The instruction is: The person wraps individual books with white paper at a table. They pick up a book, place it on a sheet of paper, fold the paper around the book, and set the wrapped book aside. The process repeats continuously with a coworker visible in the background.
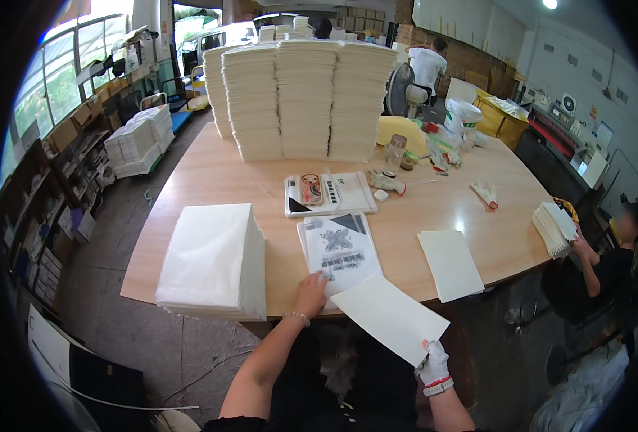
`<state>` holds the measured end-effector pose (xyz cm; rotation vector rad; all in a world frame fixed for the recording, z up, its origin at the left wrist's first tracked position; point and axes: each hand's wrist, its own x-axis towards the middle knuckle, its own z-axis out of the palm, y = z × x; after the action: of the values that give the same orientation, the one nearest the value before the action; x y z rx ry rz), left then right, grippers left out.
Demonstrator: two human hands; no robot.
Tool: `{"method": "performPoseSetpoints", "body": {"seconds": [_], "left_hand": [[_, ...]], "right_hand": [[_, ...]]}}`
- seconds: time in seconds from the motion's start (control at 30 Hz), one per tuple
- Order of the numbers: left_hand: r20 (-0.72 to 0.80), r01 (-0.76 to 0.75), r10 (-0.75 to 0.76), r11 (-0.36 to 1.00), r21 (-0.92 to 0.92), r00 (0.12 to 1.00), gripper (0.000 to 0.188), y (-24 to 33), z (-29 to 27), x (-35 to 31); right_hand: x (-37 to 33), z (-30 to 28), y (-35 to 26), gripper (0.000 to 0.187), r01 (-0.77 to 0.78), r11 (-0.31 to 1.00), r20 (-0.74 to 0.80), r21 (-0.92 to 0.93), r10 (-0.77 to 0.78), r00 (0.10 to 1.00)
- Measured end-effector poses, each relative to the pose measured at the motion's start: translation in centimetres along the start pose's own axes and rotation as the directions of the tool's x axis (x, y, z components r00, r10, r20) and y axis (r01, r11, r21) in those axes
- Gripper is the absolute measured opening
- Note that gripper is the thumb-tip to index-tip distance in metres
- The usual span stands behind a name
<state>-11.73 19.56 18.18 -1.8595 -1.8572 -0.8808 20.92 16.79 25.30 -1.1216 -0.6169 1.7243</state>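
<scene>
Near the bottom middle of the frame, the right hand [432,366], in a white glove, pinches a corner of a white sheet [391,318]. Left of it, the left hand [310,296] touches a printed packet [344,248] on the bench [419,209]; I can't tell if it grips.

Multi-pane windows [60,68] are letting daylight in at the upper left, above cluttered shelving [34,169] that is lining the left side; a grey floor [117,223] is running beneath a wood-grain table [398,225] filling the centre, while a ceiling light [550,3] is glowing near a white wall [637,68] at upper right
</scene>
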Motion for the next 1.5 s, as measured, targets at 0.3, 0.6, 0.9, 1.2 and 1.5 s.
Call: {"method": "performPoseSetpoints", "body": {"seconds": [0.3, 0.6, 0.9, 1.2, 1.5], "left_hand": [[0.699, 0.819, -0.442, 0.182, -0.543, 0.562, 0.025, 1.4, -3.0, 0.9], [0.064, 0.362, -0.658, 0.328, -0.873, 0.750, 0.047, 9.6, 1.7, -2.3], [0.482, 0.529, -0.237, 0.213, -0.821, 0.843, 0.030, 13.5, 8.2, -13.8], [0.784, 0.741, -0.235, -0.257, -0.620, 0.574, 0.036, 12.5, 3.1, -11.8], [0.842, 0.714, -0.339, -0.451, -0.536, 0.419, 0.031, 8.7, -0.8, -11.4]], "right_hand": [[-1.7, 1.9, 0.4, 0.010, -0.100, 0.992, 0.004, -0.079, 0.101, 0.995], [-4.1, 2.1, 1.3, 0.011, -0.275, 0.961, -0.014, -0.025, 0.274, 0.962], [-7.1, 2.8, 4.4, 0.011, -0.313, 0.948, 0.030, -0.054, 0.315, 0.949], [5.9, 5.7, 8.9, 0.025, -0.392, 0.881, 0.269, 0.263, 0.323, 0.907], [3.6, 7.2, 7.6, 0.009, 0.802, 0.191, 0.758, -0.565, -0.262, 0.597]]}}
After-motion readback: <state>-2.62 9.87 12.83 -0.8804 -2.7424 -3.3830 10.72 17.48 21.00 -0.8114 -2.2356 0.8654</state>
